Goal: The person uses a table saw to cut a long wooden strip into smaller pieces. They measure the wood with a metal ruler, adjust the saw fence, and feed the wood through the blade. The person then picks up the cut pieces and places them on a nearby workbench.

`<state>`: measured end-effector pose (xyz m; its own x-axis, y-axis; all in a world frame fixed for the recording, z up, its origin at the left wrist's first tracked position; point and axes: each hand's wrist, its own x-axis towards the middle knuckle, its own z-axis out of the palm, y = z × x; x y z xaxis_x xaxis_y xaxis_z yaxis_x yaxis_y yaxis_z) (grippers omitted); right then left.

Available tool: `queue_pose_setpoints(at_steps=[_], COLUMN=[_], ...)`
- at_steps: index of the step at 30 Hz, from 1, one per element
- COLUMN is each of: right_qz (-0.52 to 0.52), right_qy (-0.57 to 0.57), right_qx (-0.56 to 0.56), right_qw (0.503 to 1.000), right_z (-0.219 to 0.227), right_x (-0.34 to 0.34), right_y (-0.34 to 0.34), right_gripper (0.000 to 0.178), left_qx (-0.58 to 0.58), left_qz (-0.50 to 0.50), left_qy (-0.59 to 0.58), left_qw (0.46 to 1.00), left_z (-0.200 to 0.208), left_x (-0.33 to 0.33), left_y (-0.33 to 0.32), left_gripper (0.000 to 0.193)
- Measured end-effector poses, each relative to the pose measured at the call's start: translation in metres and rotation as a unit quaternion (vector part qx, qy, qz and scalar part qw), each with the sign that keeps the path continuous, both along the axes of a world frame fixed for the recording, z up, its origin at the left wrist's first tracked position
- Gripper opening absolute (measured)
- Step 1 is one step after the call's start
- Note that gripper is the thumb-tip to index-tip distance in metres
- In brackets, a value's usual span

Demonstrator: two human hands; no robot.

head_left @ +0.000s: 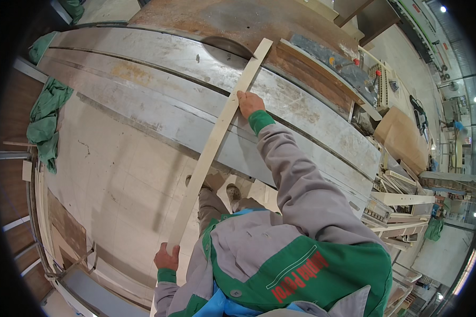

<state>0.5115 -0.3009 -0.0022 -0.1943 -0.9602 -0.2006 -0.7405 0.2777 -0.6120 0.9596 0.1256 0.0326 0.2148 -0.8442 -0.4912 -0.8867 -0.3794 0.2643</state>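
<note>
A long pale wooden strip [210,149] runs slantwise from beside my body across the metal saw table [158,100]. My right hand [250,104] grips the strip over the table, thumb on its upper face. Lower left, my left hand [167,258] is closed round the strip near my body, beyond the table's edge. The strip's far end lies beside a round saw blade [228,46] that stands up from the table. Whether the strip touches the blade, I cannot tell.
A fence-like rail [322,68] and a dark plate [333,59] sit right of the strip's far end. Green cloths [50,119] hang at the left. Piled wood offcuts [402,211] lie at the right. My shoes [232,193] stand on the pale floor below the table.
</note>
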Motion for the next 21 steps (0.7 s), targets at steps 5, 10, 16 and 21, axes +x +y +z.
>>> queue_pose_setpoints(at_steps=[5,10,16,21], right_qz=[-0.008,-0.012,0.004,-0.003], right_qy=[-0.009,0.000,0.011,0.023], right_qx=[0.007,0.013,0.006,0.006], right_qw=[1.000,1.000,1.000,1.000], right_z=[-0.001,-0.005,-0.001,0.003], right_x=[0.001,0.002,0.004,0.008], right_y=[-0.009,-0.016,-0.015,-0.016], right_gripper=[0.055,0.056,0.056,0.056], left_qx=[0.001,0.002,0.014,0.005], left_qz=[0.007,-0.003,-0.013,-0.010], left_qy=[0.008,-0.002,-0.010,-0.007], left_qw=[1.000,1.000,1.000,1.000], left_z=[-0.010,-0.017,-0.014,-0.010], left_x=[0.002,0.007,0.016,0.016], left_y=[-0.008,-0.011,-0.019,-0.024], left_gripper=[0.058,0.060,0.060,0.059])
